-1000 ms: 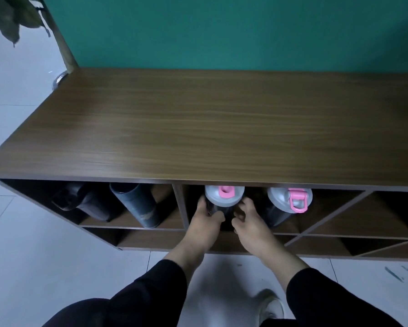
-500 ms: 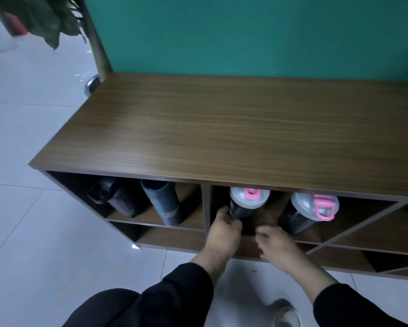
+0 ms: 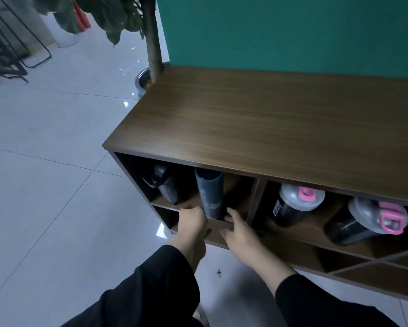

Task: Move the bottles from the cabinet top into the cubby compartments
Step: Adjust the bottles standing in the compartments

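Dark blue bottle (image 3: 210, 193) was seen upright in left cubby (image 3: 242, 199). Left hand (image 3: 191, 224) at its 7 o'clock, right hand (image 3: 238, 228) at 5; actual grip couldn't be told.

Cabinet top (image 3: 280, 128): brown wood grain. Wall (image 3: 292, 31): plain teal. Floor (image 3: 44, 149): pale grey-white tiles. Tall bottle (image 3: 209, 192): dark blue-grey with mottled marks, possibly wear. Flask (image 3: 167, 185): black. Two shaker bottles (image 3: 292, 206) (image 3: 363, 223): black bodies, grey lids, pink caps. Sleeves (image 3: 155, 291): black. Plant (image 3: 113, 15): dark green leaves.
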The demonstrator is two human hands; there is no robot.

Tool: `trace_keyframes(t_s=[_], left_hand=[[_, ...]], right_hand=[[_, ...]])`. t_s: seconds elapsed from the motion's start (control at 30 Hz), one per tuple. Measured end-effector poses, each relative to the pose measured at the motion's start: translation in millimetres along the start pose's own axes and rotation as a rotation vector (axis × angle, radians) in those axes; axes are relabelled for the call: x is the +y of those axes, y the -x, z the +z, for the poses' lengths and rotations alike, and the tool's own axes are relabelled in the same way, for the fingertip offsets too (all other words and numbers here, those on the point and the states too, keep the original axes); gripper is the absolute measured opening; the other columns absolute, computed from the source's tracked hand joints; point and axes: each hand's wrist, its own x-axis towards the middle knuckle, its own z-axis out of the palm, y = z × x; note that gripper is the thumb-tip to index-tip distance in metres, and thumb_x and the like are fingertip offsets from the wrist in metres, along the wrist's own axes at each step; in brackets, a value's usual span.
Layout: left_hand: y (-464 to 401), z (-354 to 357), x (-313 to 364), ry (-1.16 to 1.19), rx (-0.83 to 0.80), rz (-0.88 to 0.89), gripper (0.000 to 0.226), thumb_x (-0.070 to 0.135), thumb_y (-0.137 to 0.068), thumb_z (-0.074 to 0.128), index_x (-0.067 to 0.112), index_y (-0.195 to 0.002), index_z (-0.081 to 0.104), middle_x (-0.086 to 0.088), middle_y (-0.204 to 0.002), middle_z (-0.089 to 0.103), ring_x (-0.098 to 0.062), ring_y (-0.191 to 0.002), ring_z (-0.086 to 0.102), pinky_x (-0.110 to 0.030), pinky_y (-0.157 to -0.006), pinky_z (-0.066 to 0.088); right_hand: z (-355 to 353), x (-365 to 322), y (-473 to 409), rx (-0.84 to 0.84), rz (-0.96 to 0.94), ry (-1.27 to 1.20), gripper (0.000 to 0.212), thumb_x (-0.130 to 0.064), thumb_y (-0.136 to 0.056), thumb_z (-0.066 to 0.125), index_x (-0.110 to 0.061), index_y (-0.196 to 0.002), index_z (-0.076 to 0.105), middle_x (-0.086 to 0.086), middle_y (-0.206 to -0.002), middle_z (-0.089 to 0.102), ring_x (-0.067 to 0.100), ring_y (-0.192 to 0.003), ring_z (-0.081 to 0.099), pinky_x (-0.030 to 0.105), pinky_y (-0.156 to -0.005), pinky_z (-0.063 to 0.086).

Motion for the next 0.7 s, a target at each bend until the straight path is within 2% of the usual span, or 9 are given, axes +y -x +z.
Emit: trace_keyframes(t_s=[0.07, 0.1, 0.17, 0.23, 0.3, 0.4, 0.5, 0.63, 0.7], left_hand=[[-12, -4, 2, -0.057, -0.065, 0.008, 0.039, 0.007, -0.094, 0.036, 0.020, -0.127, 0.051, -0.006, -0.096, 0.059, -0.021, -0.085, 0.057, -0.038, -0.083, 0.048], [-20, -4, 2, -0.070, -0.098, 0.014, 0.044, 0.008, -0.095, 0.037, 0.023, -0.135, 0.048, -0.007, -0.110, 0.062, -0.023, -0.100, 0.059, -0.038, -0.089, 0.049], [-32, -2, 0, -0.101, -0.170, 0.016, 0.040, 0.011, -0.095, 0.042, 0.026, -0.130, 0.054, 0.000, -0.124, 0.066, -0.023, -0.116, 0.059, -0.035, -0.088, 0.050], [-43, 1, -5, -0.128, -0.224, 0.013, 0.045, 0.012, -0.091, 0.046, 0.029, -0.131, 0.060, 0.005, -0.120, 0.072, -0.021, -0.114, 0.063, -0.031, -0.078, 0.049], [-49, 3, -7, -0.123, -0.228, 0.027, 0.049, 0.010, -0.089, 0.047, 0.031, -0.131, 0.061, 0.003, -0.113, 0.076, -0.020, -0.100, 0.066, -0.030, -0.074, 0.047], [-56, 6, -8, -0.149, -0.241, 0.062, 0.050, 0.007, -0.089, 0.046, 0.029, -0.131, 0.063, -0.001, -0.106, 0.079, -0.017, -0.082, 0.062, -0.034, -0.073, 0.043], [-50, 7, -5, -0.204, -0.267, 0.093, 0.049, 0.005, -0.092, 0.042, 0.030, -0.126, 0.066, -0.003, -0.110, 0.078, -0.016, -0.080, 0.061, -0.034, -0.073, 0.044], [-45, 0, 3, -0.302, -0.239, 0.135, 0.039, 0.003, -0.096, 0.039, 0.021, -0.112, 0.069, -0.002, -0.101, 0.070, -0.017, -0.082, 0.058, -0.033, -0.076, 0.048], [-52, -4, 8, -0.278, -0.171, 0.164, 0.041, 0.002, -0.097, 0.036, 0.016, -0.128, 0.059, -0.005, -0.113, 0.064, -0.013, -0.083, 0.059, -0.031, -0.078, 0.049]], right_hand=[[6, -5, -14, 0.023, 0.012, -0.042, 0.071, -0.022, -0.097, 0.052, -0.030, -0.156, 0.014, 0.008, -0.151, 0.046, 0.028, -0.129, 0.053, 0.040, -0.107, 0.043], [8, -7, -21, 0.028, 0.029, -0.046, 0.072, -0.021, -0.098, 0.051, -0.032, -0.156, 0.010, 0.011, -0.150, 0.046, 0.030, -0.128, 0.054, 0.040, -0.106, 0.043], [10, -10, -31, 0.028, 0.036, -0.031, 0.073, -0.019, -0.098, 0.048, -0.031, -0.157, 0.006, 0.012, -0.148, 0.046, 0.030, -0.130, 0.051, 0.031, -0.100, 0.039], [11, -14, -38, 0.023, 0.032, -0.032, 0.068, -0.017, -0.099, 0.048, -0.029, -0.156, 0.012, 0.008, -0.140, 0.049, 0.029, -0.126, 0.052, 0.029, -0.094, 0.038], [15, -16, -45, 0.050, 0.022, -0.082, 0.057, -0.016, -0.098, 0.049, -0.027, -0.149, 0.026, 0.002, -0.132, 0.054, 0.025, -0.116, 0.056, 0.036, -0.097, 0.044], [19, -14, -52, 0.108, -0.001, -0.079, 0.056, -0.016, -0.096, 0.054, -0.025, -0.145, 0.030, 0.005, -0.136, 0.057, 0.026, -0.121, 0.057, 0.043, -0.102, 0.045], [17, -16, -54, 0.107, 0.021, -0.033, 0.066, -0.017, -0.097, 0.054, -0.022, -0.152, 0.019, -0.006, -0.129, 0.049, 0.028, -0.122, 0.055, 0.033, -0.096, 0.041], [12, -16, -57, 0.164, 0.048, -0.086, 0.049, -0.019, -0.096, 0.055, -0.017, -0.138, 0.031, 0.008, -0.125, 0.059, 0.023, -0.097, 0.056, 0.032, -0.082, 0.042], [16, -11, -58, 0.197, 0.067, -0.129, 0.052, -0.014, -0.094, 0.054, -0.015, -0.140, 0.030, 0.009, -0.132, 0.056, 0.026, -0.104, 0.057, 0.031, -0.082, 0.041]])
